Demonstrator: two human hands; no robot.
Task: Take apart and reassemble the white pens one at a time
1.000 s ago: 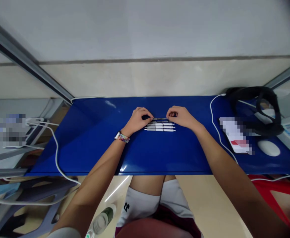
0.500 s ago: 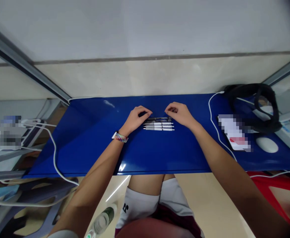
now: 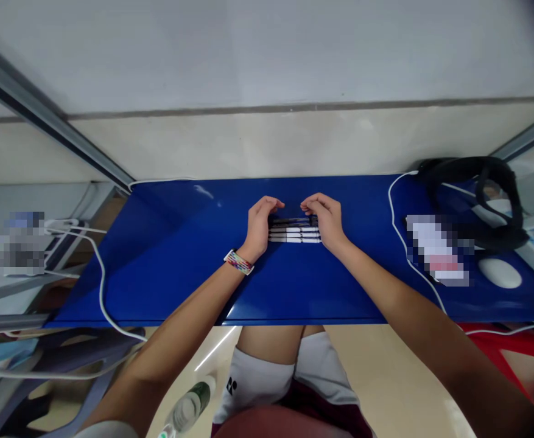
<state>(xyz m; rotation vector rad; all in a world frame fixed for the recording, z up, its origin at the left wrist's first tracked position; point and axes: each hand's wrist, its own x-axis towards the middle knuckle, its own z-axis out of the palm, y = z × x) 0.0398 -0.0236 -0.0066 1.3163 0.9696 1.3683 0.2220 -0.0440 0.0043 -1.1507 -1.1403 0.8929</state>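
Observation:
Several pens lie side by side on the blue table [image 3: 179,243]. The white pens [image 3: 294,235] are nearer me, and dark pens [image 3: 290,222] lie just beyond them. My left hand [image 3: 262,222] stands on its edge at the pens' left end, its palm facing them and its fingers curved inward. At the right end, my right hand [image 3: 328,219] mirrors it, fingers bent toward the left hand. Both hands are open and appear to touch the pen ends. The right hand partly hides the dark pens' ends.
To the right are a white cable [image 3: 392,207], a blurred-out phone [image 3: 435,246], a white mouse [image 3: 499,273] and a black headset-like strap [image 3: 499,167]. Another white cable [image 3: 101,286] hangs at the left. A bottle [image 3: 188,409] stands on the floor.
My left hand has turned more upright and moved right against the pens' left end. The right hand has come in closer at the right end, covering the pen tips there.

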